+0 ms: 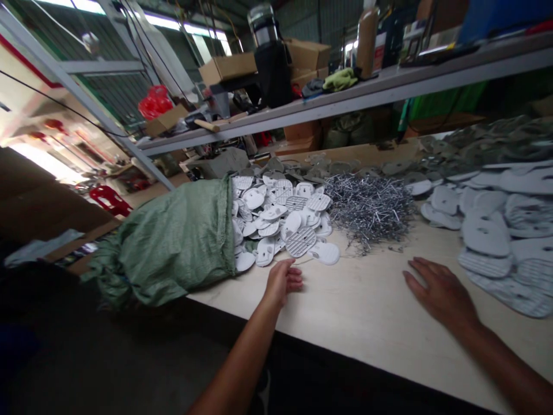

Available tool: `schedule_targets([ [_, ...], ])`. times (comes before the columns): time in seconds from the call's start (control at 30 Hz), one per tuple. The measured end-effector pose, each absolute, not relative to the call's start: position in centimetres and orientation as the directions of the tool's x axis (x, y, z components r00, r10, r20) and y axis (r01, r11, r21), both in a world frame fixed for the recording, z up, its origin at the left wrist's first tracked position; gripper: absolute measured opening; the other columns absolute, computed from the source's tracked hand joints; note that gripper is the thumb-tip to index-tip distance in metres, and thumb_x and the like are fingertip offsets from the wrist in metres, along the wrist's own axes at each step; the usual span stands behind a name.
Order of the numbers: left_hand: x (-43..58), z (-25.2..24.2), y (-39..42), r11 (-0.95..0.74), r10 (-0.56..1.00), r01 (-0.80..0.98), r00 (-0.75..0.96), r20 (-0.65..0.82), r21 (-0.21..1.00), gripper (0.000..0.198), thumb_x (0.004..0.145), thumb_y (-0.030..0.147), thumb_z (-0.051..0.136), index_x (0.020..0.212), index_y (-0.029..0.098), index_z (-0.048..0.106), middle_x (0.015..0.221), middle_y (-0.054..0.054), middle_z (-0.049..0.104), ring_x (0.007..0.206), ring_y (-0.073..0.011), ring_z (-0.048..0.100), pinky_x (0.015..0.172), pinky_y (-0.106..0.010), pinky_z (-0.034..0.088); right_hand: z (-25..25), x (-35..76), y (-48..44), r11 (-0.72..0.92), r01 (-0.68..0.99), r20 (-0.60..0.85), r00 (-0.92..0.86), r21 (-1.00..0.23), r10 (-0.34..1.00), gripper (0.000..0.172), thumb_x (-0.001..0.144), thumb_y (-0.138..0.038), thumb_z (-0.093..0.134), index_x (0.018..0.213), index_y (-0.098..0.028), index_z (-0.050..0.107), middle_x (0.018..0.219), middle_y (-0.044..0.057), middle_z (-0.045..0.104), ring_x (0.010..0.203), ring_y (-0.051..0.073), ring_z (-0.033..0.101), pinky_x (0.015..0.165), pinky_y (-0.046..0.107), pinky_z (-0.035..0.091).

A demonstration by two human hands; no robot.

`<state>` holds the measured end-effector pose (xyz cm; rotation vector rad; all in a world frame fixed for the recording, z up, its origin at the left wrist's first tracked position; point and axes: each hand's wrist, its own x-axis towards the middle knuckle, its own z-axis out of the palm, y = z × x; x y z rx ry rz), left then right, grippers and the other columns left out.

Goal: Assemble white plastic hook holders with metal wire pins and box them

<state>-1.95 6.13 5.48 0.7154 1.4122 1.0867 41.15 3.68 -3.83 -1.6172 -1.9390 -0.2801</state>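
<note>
1. At a pale laminate table (371, 323) beneath a long grey metal-edged shelf (328, 104), we are at the stage of having loose parts spread out before us: neither hand is holding anything yet.
2. Our left hand (283, 282) and right hand (440, 294) lie open and well apart, fingers spread, with nothing clamped between them.
3. The left hand sits just below a heap of white perforated plastic plates (280, 216), which fans from the mouth of a green woven polypropylene sack (173, 245). Its fingertips are near the closest plates but do not clearly touch them.
4. The right hand rests on bare table, near a spread of larger grey-white ribbed pads (486, 236) and below a tangled pile of thin silver metal pins (369, 210).
5. From here, the next move calls for only a short reach by the left hand to the heap's near edge. The pins need more care, since they lie loose and tangled.
6. On the shelf stand brown cardboard boxes (227, 66) and a tall black canister (272, 72).
</note>
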Motion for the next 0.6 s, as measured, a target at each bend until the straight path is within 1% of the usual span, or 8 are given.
schedule_targets([
  [0.07, -0.7, 5.1, 6.1, 0.371, 0.922, -0.046, -0.101, -0.374, 0.927, 0.044, 0.090, 0.043, 0.069, 0.124, 0.016, 0.063, 0.080, -0.007, 0.073, 0.054, -0.0182, 0.067, 0.053, -0.030, 0.056, -3.9, 41.2, 3.6, 0.237, 0.950, 0.556, -0.088, -0.203, 0.827, 0.048, 0.106, -0.047, 0.047, 0.123, -0.013, 0.076, 0.128, 0.021, 0.076, 0.119, 0.040, 0.070, 0.105, 0.058, 0.058],
  [0.17, -0.1, 4.5, 6.2, 0.292, 0.956, 0.164, -0.071, -0.284, 0.942, 0.044, 0.092, 0.041, 0.069, 0.130, 0.019, 0.063, 0.071, 0.000, 0.067, 0.048, -0.0164, 0.059, 0.051, -0.027, 0.047, -3.8, 41.2, 3.6, 0.230, 0.954, 0.549, -0.091, -0.190, 0.831, 0.047, 0.107, -0.046, 0.047, 0.123, -0.013, 0.076, 0.128, 0.021, 0.076, 0.119, 0.039, 0.070, 0.105, 0.057, 0.058],
  [0.23, -0.5, 4.4, 6.4, 0.207, 0.978, 0.316, -0.074, -0.194, 0.926, 0.039, 0.089, 0.033, 0.073, 0.126, 0.021, 0.067, 0.066, 0.003, 0.061, 0.052, -0.0162, 0.056, 0.056, -0.026, 0.043, -3.6, 41.2, 3.5, 0.229, 0.956, 0.546, -0.095, -0.183, 0.832, 0.049, 0.107, -0.046, 0.046, 0.122, -0.011, 0.077, 0.128, 0.022, 0.076, 0.118, 0.039, 0.070, 0.105, 0.057, 0.059],
  [0.33, -1.9, 4.4, 6.4, 0.102, 0.995, 0.523, -0.036, -0.098, 0.846, 0.026, 0.084, 0.020, 0.076, 0.110, 0.023, 0.073, 0.065, 0.003, 0.057, 0.064, -0.0190, 0.058, 0.066, -0.027, 0.041, -3.4, 41.2, 3.4, 0.231, 0.955, 0.535, -0.098, -0.188, 0.839, 0.051, 0.108, -0.047, 0.045, 0.121, -0.009, 0.077, 0.128, 0.023, 0.076, 0.118, 0.040, 0.070, 0.104, 0.058, 0.059],
  [0.4, -3.0, 4.5, 6.2, 0.056, 0.996, 0.630, 0.023, -0.091, 0.775, 0.015, 0.084, 0.016, 0.074, 0.097, 0.023, 0.073, 0.066, 0.001, 0.060, 0.067, -0.0201, 0.058, 0.069, -0.029, 0.040, -3.3, 41.1, 3.3, 0.225, 0.953, 0.525, -0.089, -0.201, 0.846, 0.052, 0.108, -0.048, 0.045, 0.121, -0.010, 0.078, 0.129, 0.022, 0.076, 0.119, 0.040, 0.070, 0.105, 0.058, 0.059],
  [0.47, -4.0, 4.6, 5.8, 0.021, 0.990, 0.712, 0.084, -0.116, 0.702, 0.008, 0.087, 0.015, 0.070, 0.091, 0.022, 0.072, 0.071, -0.001, 0.065, 0.070, -0.0202, 0.059, 0.071, -0.029, 0.040, -3.2, 41.1, 3.3, 0.215, 0.953, 0.517, -0.076, -0.215, 0.852, 0.052, 0.108, -0.049, 0.045, 0.121, -0.010, 0.078, 0.130, 0.022, 0.076, 0.119, 0.039, 0.070, 0.106, 0.057, 0.058],
  [0.6, -5.5, 4.5, 4.3, -0.030, 0.962, 0.817, 0.180, -0.204, 0.576, 0.009, 0.092, 0.017, 0.065, 0.097, 0.020, 0.072, 0.082, -0.003, 0.072, 0.075, -0.0197, 0.063, 0.072, -0.029, 0.039, -3.2, 41.1, 3.2, 0.204, 0.952, 0.501, -0.066, -0.227, 0.863, 0.053, 0.108, -0.050, 0.046, 0.122, -0.010, 0.078, 0.132, 0.021, 0.075, 0.121, 0.039, 0.070, 0.108, 0.056, 0.058],
])
